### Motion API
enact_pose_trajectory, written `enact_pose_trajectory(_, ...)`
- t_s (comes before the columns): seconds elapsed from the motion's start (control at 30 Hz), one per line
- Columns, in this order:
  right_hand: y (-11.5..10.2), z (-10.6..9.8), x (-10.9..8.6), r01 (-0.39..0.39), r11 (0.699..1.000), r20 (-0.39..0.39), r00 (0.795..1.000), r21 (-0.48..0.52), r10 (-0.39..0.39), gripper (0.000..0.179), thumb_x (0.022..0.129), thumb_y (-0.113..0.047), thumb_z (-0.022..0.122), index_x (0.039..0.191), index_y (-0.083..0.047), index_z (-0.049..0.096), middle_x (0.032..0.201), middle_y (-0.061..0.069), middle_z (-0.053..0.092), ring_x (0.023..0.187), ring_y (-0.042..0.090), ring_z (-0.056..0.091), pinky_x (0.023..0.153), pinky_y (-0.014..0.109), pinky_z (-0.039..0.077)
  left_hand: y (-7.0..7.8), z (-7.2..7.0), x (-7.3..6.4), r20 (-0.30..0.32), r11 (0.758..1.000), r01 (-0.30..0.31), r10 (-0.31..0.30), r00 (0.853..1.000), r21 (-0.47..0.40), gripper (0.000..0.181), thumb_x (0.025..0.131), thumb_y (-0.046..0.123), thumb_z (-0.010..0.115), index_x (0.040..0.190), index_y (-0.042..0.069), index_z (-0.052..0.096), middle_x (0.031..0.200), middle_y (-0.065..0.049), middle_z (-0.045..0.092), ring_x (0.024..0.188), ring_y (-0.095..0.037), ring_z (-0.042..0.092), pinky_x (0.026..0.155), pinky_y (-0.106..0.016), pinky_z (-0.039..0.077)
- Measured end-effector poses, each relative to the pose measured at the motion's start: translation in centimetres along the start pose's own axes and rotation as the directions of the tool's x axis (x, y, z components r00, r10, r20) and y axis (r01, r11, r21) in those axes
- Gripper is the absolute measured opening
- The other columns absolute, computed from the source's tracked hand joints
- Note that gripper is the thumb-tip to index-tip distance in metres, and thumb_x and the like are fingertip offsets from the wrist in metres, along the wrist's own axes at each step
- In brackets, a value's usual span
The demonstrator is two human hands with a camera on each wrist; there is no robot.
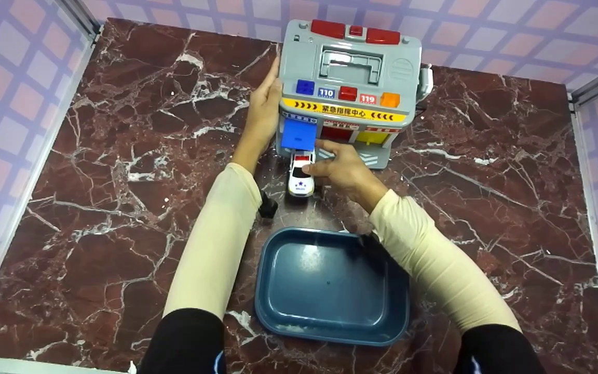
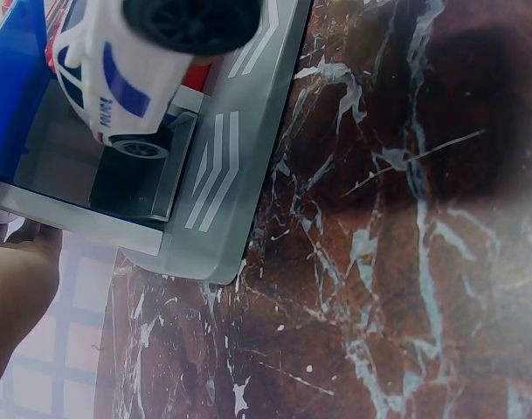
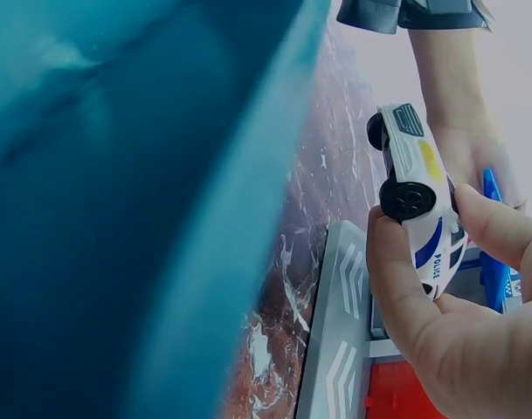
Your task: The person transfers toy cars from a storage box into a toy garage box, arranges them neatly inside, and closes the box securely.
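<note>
My right hand point(image 1: 344, 169) pinches a white toy police car point(image 1: 300, 179) between thumb and fingers. Its rear end is at the leftmost doorway of a grey toy garage point(image 1: 348, 62), under a raised blue door point(image 1: 299, 135). In the left wrist view the car point(image 2: 130, 83) is tilted, one end inside the opening and a front wheel above the grey ramp. Along the garage's left side, my left hand point(image 1: 267, 106) rests against the wall with its fingers extended, partly hidden behind it. The red door point(image 1: 336, 133) and yellow door point(image 1: 371, 137) are down.
A dark blue plastic tub point(image 1: 330, 332) stands in front of the garage, under the right forearm. The marbled brown tabletop point(image 1: 122, 156) spreads to both sides. Checkered panels point(image 1: 517, 36) border the table at the back and sides.
</note>
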State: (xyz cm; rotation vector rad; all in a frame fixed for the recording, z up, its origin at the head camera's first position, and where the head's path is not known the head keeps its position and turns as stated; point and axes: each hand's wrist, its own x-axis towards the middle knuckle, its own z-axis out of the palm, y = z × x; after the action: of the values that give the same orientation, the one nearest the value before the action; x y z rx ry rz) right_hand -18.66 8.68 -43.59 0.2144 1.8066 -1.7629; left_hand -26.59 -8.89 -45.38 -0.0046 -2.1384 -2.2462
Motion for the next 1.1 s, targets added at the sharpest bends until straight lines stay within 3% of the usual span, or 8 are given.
enact_pose_trajectory(0.37, -0.7, 0.2, 0.2, -0.036, 0.997, -0.018, 0.999, -0.071, 0.034, 0.071, 0.089, 0.005, 0.07, 0.153, -0.004, 0.039, 0.119, 0.026, 0.068, 0.102, 0.028, 0.071, 0.093, 0.043, 0.058, 0.4, 0.0, -0.3, -0.001, 1.0, 0.018, -0.018, 1.0, -0.025, 0.049, 0.109, 0.02, 0.04, 0.157, 0.026, 0.032, 0.149, -0.001, 0.054, 0.121, -0.014, 0.058, 0.106, -0.016, 0.041)
enact_pose_trajectory(0.6, -1.2, 0.3, 0.6, -0.05, 0.991, -0.038, 0.998, -0.121, 0.046, 0.061, 0.09, -0.001, 0.072, 0.145, 0.008, 0.045, 0.127, 0.022, 0.064, 0.101, 0.029, 0.071, 0.093, 0.039, 0.058, 2.5, 0.2, -1.5, 0.01, 0.999, 0.045, -0.045, 0.999, -0.02, 0.05, 0.109, 0.015, 0.038, 0.158, 0.02, 0.029, 0.149, -0.004, 0.054, 0.117, -0.018, 0.06, 0.105, -0.016, 0.042)
enact_pose_trajectory(0.77, -1.4, 0.5, 1.0, -0.058, 0.993, -0.056, 0.997, -0.103, 0.052, 0.051, 0.09, 0.0, 0.073, 0.135, 0.01, 0.054, 0.121, 0.024, 0.067, 0.103, 0.032, 0.07, 0.093, 0.041, 0.058, 1.2, 0.1, -0.7, 0.012, 0.999, 0.031, -0.031, 0.999, -0.02, 0.05, 0.11, 0.019, 0.039, 0.158, 0.024, 0.029, 0.147, -0.004, 0.056, 0.117, -0.017, 0.061, 0.105, -0.016, 0.042)
enact_pose_trajectory(0.87, -1.3, 0.5, 1.3, -0.055, 0.992, -0.068, 0.997, -0.115, 0.047, 0.046, 0.089, -0.001, 0.073, 0.131, 0.009, 0.058, 0.118, 0.023, 0.069, 0.098, 0.029, 0.071, 0.093, 0.042, 0.058, 0.5, 0.0, -0.3, 0.011, 1.0, 0.013, -0.013, 1.0, -0.008, 0.049, 0.11, 0.021, 0.039, 0.158, 0.026, 0.031, 0.149, -0.001, 0.054, 0.126, -0.011, 0.056, 0.108, -0.015, 0.039)
enact_pose_trajectory(1.1, -1.2, 0.6, 2.1, -0.041, 0.994, -0.08, 0.996, -0.105, 0.033, 0.036, 0.087, 0.003, 0.074, 0.121, 0.01, 0.065, 0.112, 0.02, 0.072, 0.09, 0.023, 0.072, 0.091, 0.041, 0.059, 0.2, 0.0, -0.3, 0.003, 0.999, -0.02, 0.02, 1.0, 0.039, 0.048, 0.11, 0.023, 0.039, 0.157, 0.026, 0.034, 0.152, 0.001, 0.05, 0.135, -0.007, 0.046, 0.113, -0.016, 0.033)
